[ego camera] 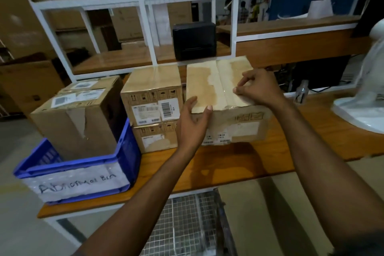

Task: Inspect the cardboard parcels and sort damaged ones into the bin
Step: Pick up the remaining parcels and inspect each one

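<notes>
Parcel (pixel 226 100) sits on wooden bench (pixel 239 164), right of two stacked cartons (pixel 152 97); top paper torn, tape seam down middle. Our left hand (pixel 192 124) cups its near-left corner, fingers loosely spread, thumb on top edge. Our right hand (pixel 259 87) pinches tape at seam, fingers narrowed on it. Blue crate (pixel 87 174), handwritten label, holds one brown box (pixel 81 114) with ripped tape. Bare bench strip in front of parcel; crate at bench's left end.

Bare table (pixel 239 164) lies open in front; stacked parcels (pixel 152 108) and bin (pixel 83 174) crowd the left.
</notes>
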A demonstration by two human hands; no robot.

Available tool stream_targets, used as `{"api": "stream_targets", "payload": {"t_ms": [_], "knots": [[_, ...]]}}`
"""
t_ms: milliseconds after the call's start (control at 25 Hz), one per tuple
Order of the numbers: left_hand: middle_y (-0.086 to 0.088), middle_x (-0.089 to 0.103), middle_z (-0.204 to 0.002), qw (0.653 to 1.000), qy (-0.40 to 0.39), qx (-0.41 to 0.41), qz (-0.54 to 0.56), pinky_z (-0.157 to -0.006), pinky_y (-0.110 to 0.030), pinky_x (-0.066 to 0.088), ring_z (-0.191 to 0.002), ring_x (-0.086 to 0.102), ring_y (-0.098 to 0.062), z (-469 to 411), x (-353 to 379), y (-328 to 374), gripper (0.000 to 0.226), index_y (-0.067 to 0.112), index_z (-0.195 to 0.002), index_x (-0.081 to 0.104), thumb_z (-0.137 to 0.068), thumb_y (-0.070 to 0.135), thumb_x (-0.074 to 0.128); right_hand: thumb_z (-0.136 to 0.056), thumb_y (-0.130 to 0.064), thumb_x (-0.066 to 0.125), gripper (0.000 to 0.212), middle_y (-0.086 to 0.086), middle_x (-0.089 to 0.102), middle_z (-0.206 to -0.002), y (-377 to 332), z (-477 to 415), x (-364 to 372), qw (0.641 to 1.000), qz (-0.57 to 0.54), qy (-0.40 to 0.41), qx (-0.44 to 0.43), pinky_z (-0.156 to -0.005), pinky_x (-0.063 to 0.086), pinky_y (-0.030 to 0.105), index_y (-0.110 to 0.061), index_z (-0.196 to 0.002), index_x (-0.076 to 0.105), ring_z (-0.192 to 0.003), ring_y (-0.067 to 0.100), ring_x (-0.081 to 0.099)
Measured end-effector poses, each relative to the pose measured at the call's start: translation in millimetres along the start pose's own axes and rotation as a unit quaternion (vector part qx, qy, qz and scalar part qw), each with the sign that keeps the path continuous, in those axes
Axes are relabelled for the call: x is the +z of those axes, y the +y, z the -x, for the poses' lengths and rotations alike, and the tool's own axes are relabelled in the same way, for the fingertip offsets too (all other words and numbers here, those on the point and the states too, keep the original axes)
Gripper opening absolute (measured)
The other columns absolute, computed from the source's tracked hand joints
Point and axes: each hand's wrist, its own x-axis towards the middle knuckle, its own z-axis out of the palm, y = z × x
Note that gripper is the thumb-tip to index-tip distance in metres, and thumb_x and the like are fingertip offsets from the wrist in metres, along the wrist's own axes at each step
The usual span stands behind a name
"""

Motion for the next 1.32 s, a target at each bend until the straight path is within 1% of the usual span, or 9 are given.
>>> {"api": "stream_targets", "payload": {"t_ms": [120,240,400,560,640,760,920,1080,1320], "knots": [[0.01,0.053,-0.152,1.0,0.003,0.014,-0.018,-0.107,-0.046,0.054,-0.137,0.052,-0.012,-17.3,17.0,-21.1,0.07,0.032,-0.149,0.053,-0.089,0.06,0.076,-0.078,-0.026,0.088,0.017,0.003,0.071,-0.122,16.9,-26.0,10.3,1.0,-0.017,-0.002,0.0,-0.087,0.042,0.029,-0.016,-0.088,0.08,-0.102,0.009,0.052],[0.005,0.054,-0.151,0.998,0.019,0.025,-0.06,-0.109,-0.044,0.051,-0.135,0.049,-0.008,-30.1,29.3,-41.1,0.073,0.027,-0.151,0.053,-0.087,0.049,0.082,-0.078,-0.026,0.087,0.014,0.003,0.074,-0.118,33.7,-48.1,29.9,0.999,-0.025,-0.016,-0.017,-0.088,0.045,0.029,-0.016,-0.085,0.079,-0.102,0.011,0.057],[-0.005,0.053,-0.153,0.99,0.058,0.05,-0.115,-0.099,-0.035,0.053,-0.135,0.053,-0.021,-46.5,45.8,-51.7,0.069,0.025,-0.15,0.055,-0.09,0.046,0.08,-0.084,-0.037,0.077,0.014,0.003,0.076,-0.103,55.7,-76.4,59.9,0.999,0.034,-0.016,-0.015,-0.079,0.054,0.031,-0.023,-0.081,0.076,-0.096,0.022,0.068],[-0.005,0.034,-0.163,0.979,0.097,0.06,-0.169,-0.102,-0.044,0.052,-0.144,0.044,-0.03,-67.1,59.1,-50.0,0.064,0.026,-0.143,0.061,-0.087,0.05,0.081,-0.095,-0.036,0.059,0.029,0.006,0.075,-0.103,60.7,-93.3,64.4,0.977,0.055,0.203,0.022,-0.069,0.046,0.028,-0.015,-0.096,0.08,-0.09,0.026,0.068],[-0.003,0.039,-0.158,0.966,0.113,0.064,-0.225,-0.106,-0.05,0.041,-0.144,0.039,-0.031,-83.4,58.7,-44.7,0.063,0.027,-0.138,0.065,-0.084,0.055,0.081,-0.098,-0.046,0.054,0.038,0.004,0.072,-0.108,64.9,-82.2,79.8,0.961,0.005,0.268,0.072,-0.07,0.042,0.029,-0.016,-0.096,0.078,-0.093,0.025,0.067],[0.0,0.05,-0.152,0.939,0.09,0.069,-0.325,-0.109,-0.049,0.033,-0.144,0.037,-0.031,-115.1,49.1,-44.7,0.064,0.028,-0.139,0.065,-0.085,0.061,0.075,-0.099,-0.06,0.053,0.047,0.005,0.054,-0.136,76.4,-68.3,115.6,0.982,-0.008,0.19,0.022,-0.084,0.042,0.03,-0.02,-0.116,0.07,-0.119,0.023,0.055],[0.0,0.055,-0.155,0.883,0.024,0.146,-0.447,-0.121,-0.055,0.02,-0.154,0.028,-0.033,-154.3,30.2,-60.2,0.069,0.027,-0.145,0.059,-0.09,0.068,0.065,-0.099,-0.061,0.055,0.052,0.007,0.031,-0.15,92.3,-96.5,120.7,0.996,-0.06,0.064,-0.024,-0.107,0.04,0.039,-0.023,-0.134,0.059,-0.14,0.027,0.033],[0.002,0.045,-0.163,0.837,-0.043,0.149,-0.524,-0.125,-0.06,0.01,-0.157,0.024,-0.032,-186.8,22.6,-64.9,0.079,0.032,-0.156,0.045,-0.089,0.069,0.065,-0.1,-0.062,0.051,0.051,0.007,0.026,-0.151,96.4,-126.5,123.4,1.0,-0.026,-0.004,-0.013,-0.111,0.035,0.042,-0.023,-0.133,0.057,-0.143,0.03,0.025],[0.002,0.046,-0.163,0.84,-0.051,0.145,-0.52,-0.123,-0.065,0.014,-0.153,0.033,-0.029,-205.7,24.8,-76.4,0.08,0.032,-0.156,0.043,-0.089,0.064,0.069,-0.099,-0.066,0.049,0.053,0.006,0.029,-0.147,95.9,-141.8,135.5,0.999,-0.036,0.001,-0.001,-0.111,0.039,0.043,-0.025,-0.132,0.056,-0.139,0.028,0.028]]}}
